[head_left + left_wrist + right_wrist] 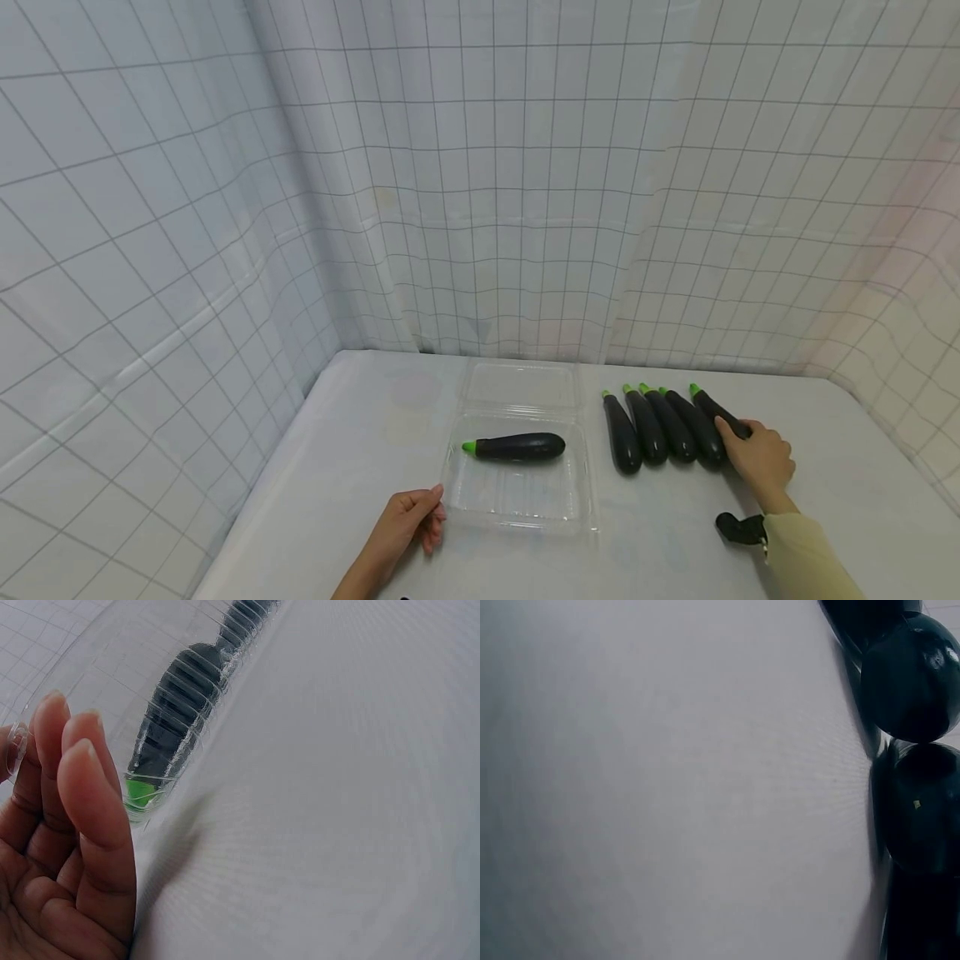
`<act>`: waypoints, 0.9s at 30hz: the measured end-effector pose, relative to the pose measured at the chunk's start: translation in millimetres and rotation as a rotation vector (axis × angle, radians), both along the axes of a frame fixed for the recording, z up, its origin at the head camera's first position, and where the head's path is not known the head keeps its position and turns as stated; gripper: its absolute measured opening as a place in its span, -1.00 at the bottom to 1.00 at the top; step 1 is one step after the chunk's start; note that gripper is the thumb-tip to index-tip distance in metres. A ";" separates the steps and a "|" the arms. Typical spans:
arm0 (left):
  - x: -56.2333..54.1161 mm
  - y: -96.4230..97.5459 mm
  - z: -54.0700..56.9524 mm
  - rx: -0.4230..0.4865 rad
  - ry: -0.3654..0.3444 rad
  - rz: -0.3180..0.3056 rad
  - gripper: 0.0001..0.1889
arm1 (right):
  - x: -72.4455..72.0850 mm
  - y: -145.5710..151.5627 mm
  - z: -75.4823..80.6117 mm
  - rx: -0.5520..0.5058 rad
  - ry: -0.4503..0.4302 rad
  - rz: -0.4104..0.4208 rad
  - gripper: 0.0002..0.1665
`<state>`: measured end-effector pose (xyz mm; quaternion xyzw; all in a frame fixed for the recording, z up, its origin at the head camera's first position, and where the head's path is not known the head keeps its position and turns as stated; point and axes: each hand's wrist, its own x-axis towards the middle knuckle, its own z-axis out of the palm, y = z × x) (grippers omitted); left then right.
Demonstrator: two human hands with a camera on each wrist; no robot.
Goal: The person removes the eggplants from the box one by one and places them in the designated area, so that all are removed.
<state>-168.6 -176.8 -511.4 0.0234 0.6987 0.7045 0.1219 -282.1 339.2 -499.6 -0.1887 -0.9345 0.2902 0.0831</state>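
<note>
A clear plastic clamshell box (517,500) lies opened on the table, its lid folded out at the back. One black eggplant (521,447) with a green stem end lies crosswise in it. My left hand (408,521) is at the box's front left corner; thumb and forefinger pinch the clear rim (18,754), the other fingers loosely bent. At the right, my right hand (759,458) grips the thick end of the rightmost eggplant (708,404), thumb on its left side. In the right wrist view, dark rounded eggplant ends (911,679) show at the edge; no fingers appear.
Several more black eggplants (651,425) lie side by side between the box and my right hand, green ends toward the back. A black wrist device (738,529) sits at the right sleeve. Grid-patterned white curtains (510,208) enclose the white table (330,450).
</note>
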 end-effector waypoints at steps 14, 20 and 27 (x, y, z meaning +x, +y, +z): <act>1.7 -0.4 3.0 0.015 0.015 -0.004 -0.54 | 1.4 -0.7 0.0 0.013 -0.021 0.027 -0.02; 1.1 -0.3 2.1 0.011 0.009 -0.004 -0.54 | 1.7 0.4 -0.5 0.016 -0.035 0.044 0.04; -0.6 0.2 -0.1 0.004 0.004 -0.001 -0.56 | 1.4 0.5 1.6 0.025 -0.052 0.041 0.10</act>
